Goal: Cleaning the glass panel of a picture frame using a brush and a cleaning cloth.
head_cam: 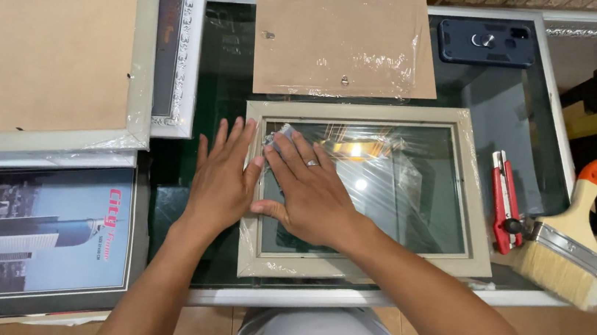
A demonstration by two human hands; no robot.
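Picture frame (466, 259): beige, wrapped in clear plastic film, lying flat on the glass-topped bench (344, 298) directly in front of the person, glazing facing up.
Right hand (311, 191): flat on the glazing near the frame's upper left corner, fingers pressing a small crumpled wad, seemingly cloth or film (281, 135), against the glass; a ring shows on one finger. The flat press appears meant to rub or wipe the pane.
Left hand (222, 174): spread open, palm down, over the frame's left rail and the bench beside it, holding nothing; judged to be steadying the frame against sliding.
Backing board (341, 43): brown, film-wrapped, laid just beyond the frame, apart from it, evidently removed to expose the glass.
Red cutter (506, 200): right of the frame, near it.
Paintbrush (567, 247): wide, pale bristles, at the bench's right edge.
Phone (485, 41): dark case, far right corner.
Other frames (52, 53): stacked left, one face down; a framed city print (32, 236) below.
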